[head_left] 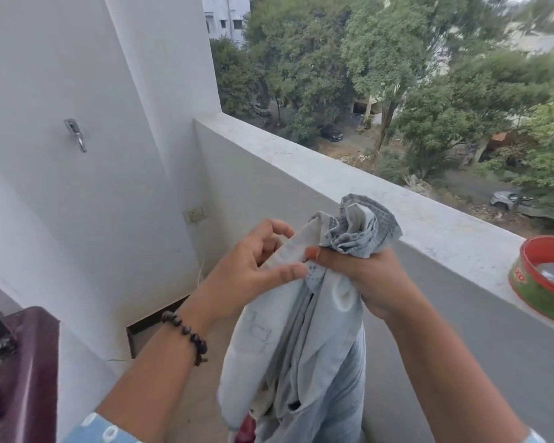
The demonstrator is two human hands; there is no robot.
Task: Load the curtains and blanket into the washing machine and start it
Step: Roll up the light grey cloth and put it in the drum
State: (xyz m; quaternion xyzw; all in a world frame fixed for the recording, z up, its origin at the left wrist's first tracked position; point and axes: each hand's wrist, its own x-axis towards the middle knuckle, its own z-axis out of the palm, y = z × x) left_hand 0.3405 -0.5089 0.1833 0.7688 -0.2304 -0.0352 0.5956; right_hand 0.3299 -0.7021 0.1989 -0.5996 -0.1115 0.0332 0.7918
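Note:
A pale grey-blue patterned curtain point(301, 346) hangs bunched in front of me, its top gathered into a wad point(362, 228) above my fist. My right hand point(365, 276) is closed around the gathered cloth just below that wad. My left hand point(253, 260), with a dark bead bracelet on the wrist, pinches a white edge strip of the same curtain between thumb and fingers, right beside the right hand. The cloth's lower end drops out of view at the bottom. No washing machine can be identified with certainty.
A white balcony parapet point(365, 193) runs from the middle to the right, with a red and green tub point(544, 282) on its ledge at the right edge. A maroon-covered object point(23, 372) stands at lower left. White wall with a metal hook point(76, 134) and a socket point(196, 214).

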